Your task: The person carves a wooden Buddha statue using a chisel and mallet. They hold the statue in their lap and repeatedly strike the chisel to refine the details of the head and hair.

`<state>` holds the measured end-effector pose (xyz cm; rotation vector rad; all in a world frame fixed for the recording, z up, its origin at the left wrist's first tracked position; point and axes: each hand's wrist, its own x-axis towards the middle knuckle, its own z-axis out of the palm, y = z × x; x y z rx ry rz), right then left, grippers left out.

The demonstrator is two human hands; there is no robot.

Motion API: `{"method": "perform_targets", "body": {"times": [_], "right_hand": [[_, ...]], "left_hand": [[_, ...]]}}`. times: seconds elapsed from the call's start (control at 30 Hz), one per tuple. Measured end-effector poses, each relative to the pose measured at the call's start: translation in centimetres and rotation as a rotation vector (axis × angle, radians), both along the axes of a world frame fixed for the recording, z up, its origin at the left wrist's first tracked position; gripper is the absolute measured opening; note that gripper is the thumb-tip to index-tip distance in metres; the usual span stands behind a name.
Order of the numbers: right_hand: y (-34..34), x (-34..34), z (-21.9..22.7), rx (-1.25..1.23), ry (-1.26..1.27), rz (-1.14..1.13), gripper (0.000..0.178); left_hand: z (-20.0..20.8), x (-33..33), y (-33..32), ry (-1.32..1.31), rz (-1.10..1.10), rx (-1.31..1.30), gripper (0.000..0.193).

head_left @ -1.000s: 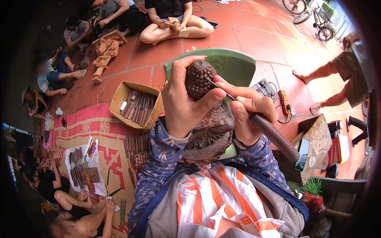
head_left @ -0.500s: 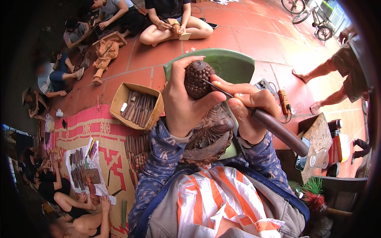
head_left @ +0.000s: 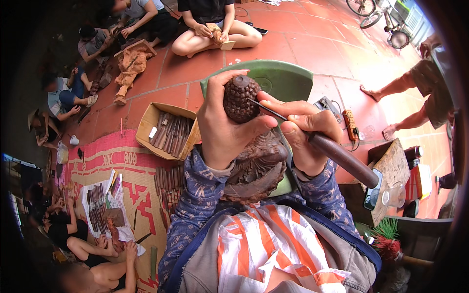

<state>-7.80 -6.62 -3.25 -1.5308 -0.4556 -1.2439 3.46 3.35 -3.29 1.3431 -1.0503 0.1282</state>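
A dark brown wooden statue rests before my lap, its knobbly, curl-covered head pointing away from me. Around that head curls my left hand, thumb on the near side and fingers at the far left. My right hand grips a carving chisel with a thick, dark wooden handle. Its thin metal blade slants up and left, with the tip against the right side of the carved curls. My right fingertips touch or nearly touch the head. The hands hide part of the statue's neck and shoulders.
Under the statue is a green plastic piece. Chisels fill a cardboard box at left; several more lie on the patterned mat. An orange power strip and a wooden board are at right. Other people sit around.
The statue's head and my left hand have shifted slightly left. The chisel stays at the curls, its handle end a little lower and further left.
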Motion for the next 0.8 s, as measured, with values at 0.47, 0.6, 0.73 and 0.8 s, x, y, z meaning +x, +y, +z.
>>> {"method": "perform_targets", "body": {"times": [0.47, 0.6, 0.73, 0.8], "right_hand": [[2.4, -0.5, 0.6, 0.163, 0.116, -0.096, 0.017], [1.0, -0.5, 0.2, 0.35, 0.107, 0.195, 0.017], [0.9, -0.3, -0.1, 0.246, 0.067, 0.117, 0.016], [1.6, -0.3, -0.1, 0.19, 0.053, 0.03, 0.016]], "left_hand": [[0.2, -0.2, 0.1, -0.007, -0.007, 0.014, 0.081], [-0.2, 0.1, 0.0, 0.0, -0.01, -0.005, 0.082], [0.0, -0.1, 0.1, 0.007, -0.018, 0.009, 0.083], [0.0, 0.0, 0.2, -0.002, -0.014, 0.017, 0.083]]}}
